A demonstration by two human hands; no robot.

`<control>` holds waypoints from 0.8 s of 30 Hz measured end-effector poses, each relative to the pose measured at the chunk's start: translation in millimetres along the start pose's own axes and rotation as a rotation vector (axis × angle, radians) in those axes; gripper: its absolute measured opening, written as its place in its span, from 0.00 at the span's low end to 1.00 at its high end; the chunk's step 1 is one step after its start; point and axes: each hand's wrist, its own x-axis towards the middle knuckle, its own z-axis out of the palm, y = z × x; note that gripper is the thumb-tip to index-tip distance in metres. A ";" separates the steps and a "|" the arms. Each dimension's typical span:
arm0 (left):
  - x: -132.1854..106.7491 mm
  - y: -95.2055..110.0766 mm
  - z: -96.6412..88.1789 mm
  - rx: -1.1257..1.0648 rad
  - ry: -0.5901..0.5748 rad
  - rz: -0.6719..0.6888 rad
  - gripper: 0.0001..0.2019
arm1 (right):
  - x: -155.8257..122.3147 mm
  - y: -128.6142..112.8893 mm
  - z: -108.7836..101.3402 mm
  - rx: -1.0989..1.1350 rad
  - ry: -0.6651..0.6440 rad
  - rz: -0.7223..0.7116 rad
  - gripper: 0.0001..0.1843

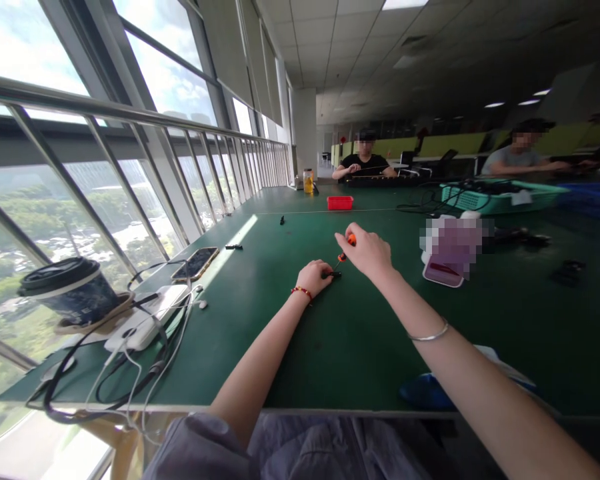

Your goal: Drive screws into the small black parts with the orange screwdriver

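My right hand (369,252) is closed around the orange and black handle of a screwdriver (342,257), whose thin shaft slants down to the left. Its tip meets a small black part (336,274) lying on the green table. Against the tabletop, my left hand (314,278) pinches the near end of that part with closed fingers. What kind of part it is stays too small to make out. Two more small black pieces lie farther off, one piece (234,247) by the strip of sunlight and another piece (282,220) beyond it.
On the left are a lidded coffee cup (75,293), a white power bank (147,319) with tangled cables, and a phone (196,264). A red basket (340,203) stands ahead, a teal basket (500,197) at back right. Two people sit across the table (280,320). A railing lines the left.
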 end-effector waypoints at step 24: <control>-3.6 2.6 -2.3 -0.026 0.007 -0.050 0.07 | -30.0 15.1 25.5 0.233 0.165 -0.021 0.16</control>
